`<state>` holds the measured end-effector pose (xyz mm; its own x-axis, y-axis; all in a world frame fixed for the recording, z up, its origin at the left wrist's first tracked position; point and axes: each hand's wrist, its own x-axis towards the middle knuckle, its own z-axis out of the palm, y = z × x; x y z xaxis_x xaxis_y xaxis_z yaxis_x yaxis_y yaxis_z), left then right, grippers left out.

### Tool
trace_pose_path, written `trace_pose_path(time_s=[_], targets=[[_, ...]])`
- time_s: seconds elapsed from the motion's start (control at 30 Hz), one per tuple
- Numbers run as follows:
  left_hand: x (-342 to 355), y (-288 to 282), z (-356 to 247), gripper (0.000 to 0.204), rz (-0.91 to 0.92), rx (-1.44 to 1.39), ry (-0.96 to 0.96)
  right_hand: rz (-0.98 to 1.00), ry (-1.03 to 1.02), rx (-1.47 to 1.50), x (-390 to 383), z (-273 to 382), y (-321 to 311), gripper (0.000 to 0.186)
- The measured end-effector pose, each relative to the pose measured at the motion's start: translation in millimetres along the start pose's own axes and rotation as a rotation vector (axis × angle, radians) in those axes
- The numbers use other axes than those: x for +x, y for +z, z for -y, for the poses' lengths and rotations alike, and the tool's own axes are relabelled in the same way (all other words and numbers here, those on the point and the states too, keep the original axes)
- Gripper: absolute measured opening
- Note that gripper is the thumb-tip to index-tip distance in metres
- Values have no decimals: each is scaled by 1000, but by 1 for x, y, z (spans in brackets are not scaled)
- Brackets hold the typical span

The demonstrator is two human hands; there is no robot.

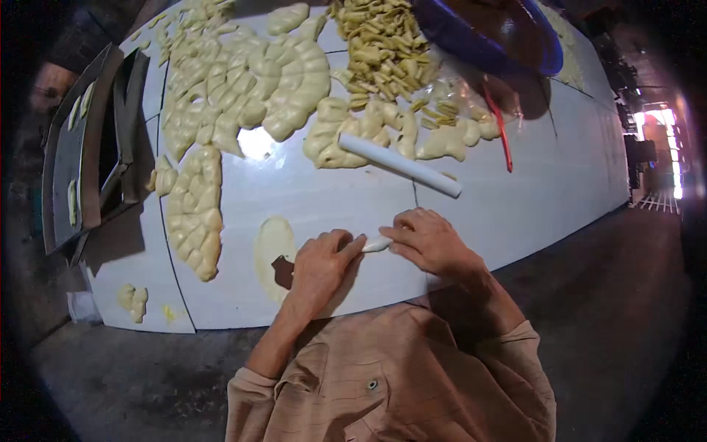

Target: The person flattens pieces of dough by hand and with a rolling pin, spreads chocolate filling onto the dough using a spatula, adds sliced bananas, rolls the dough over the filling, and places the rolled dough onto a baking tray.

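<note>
My left hand [325,262] and my right hand [434,244] grip opposite ends of a small pale dough roll [376,244] on the white table, their fingertips pressed on it. Just left of my left hand lies a flattened oval of pale dough [269,239] with a dark brown piece [283,272] on it, partly behind the hand. Above my hands, a white plastic rolling rod [399,164] lies at a slant.
Many dough lumps [195,214] cover the upper and left table [501,221], with a pile of yellowish pieces [379,55], a red strip [501,125] and a blue basin [549,48] at the back. Metal trays [92,155] sit left. A bright doorway [663,132] is far right.
</note>
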<state>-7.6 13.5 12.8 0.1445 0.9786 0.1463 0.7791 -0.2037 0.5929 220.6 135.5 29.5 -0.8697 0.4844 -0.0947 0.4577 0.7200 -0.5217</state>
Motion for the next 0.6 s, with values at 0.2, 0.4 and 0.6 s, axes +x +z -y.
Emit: trace_pose_path(time_s=[0.2,0.4,0.6], targets=[[-1,-14,-8,53,48,4,-53,-408,307,154,21,-30,-38,27],[-23,-38,-12,48,-64,74,-181,-532,461,-167,73,-84,-64,32],[-67,-49,-8,41,-205,46,-418,-289,499,-245,95,-118,-77,32]])
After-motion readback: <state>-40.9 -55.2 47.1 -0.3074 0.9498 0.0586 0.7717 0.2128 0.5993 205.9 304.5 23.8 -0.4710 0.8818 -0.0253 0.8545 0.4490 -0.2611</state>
